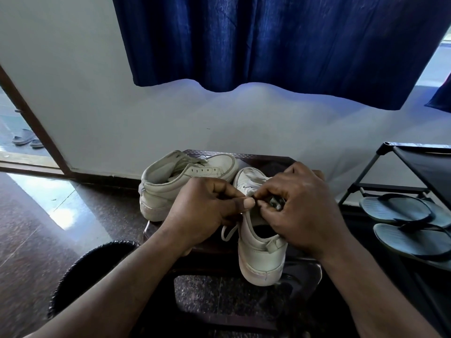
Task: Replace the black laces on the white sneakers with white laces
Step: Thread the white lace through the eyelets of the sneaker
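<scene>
Two white sneakers stand on a dark stool [258, 159]. The left sneaker [185, 181] lies on its side with empty eyelets, unlaced. The right sneaker [261, 252] stands with its heel toward me. My left hand [207, 213] and my right hand [302, 208] meet over its tongue, fingers curled, pinching a white lace [229, 231] whose loop hangs down by the shoe's left side. The eyelets under my hands are hidden. No black lace shows.
A black shoe rack [415, 167] stands at the right with a pair of dark flip-flops [410, 223]. A blue curtain [268, 45] hangs on the wall behind. A dark rounded object [97, 264] sits at the lower left. Slippers [24, 140] lie beyond the doorway.
</scene>
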Demonstrator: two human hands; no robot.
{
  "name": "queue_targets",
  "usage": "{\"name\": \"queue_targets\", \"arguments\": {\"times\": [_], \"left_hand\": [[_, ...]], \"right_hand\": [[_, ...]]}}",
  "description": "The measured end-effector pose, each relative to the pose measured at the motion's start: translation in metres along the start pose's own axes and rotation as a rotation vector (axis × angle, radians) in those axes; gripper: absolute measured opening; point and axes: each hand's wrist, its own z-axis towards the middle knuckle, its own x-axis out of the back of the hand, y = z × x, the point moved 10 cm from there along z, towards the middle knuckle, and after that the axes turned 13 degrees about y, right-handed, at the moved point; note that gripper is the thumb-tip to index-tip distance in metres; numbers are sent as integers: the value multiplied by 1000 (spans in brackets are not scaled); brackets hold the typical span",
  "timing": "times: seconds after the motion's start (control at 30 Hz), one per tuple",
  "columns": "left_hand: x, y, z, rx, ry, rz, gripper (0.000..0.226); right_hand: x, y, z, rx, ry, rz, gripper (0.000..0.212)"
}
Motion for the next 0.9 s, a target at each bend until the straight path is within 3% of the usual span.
{"name": "queue_targets", "arguments": {"times": [0.13,0.4,0.6,0.9], "left_hand": [[-1,3,3,-79,-1,104,33],[-2,0,5,-30,-3,56,20],[-3,-5,7,3,-15,66,20],[-4,-11,9,28,-19,28,15]], "right_hand": [[0,-1,0,8,-6,19,13],[-4,-5,1,23,-15,-49,10],[-3,12,1,-127,13,272,11],[-4,3,2,-102,41,204,11]]}}
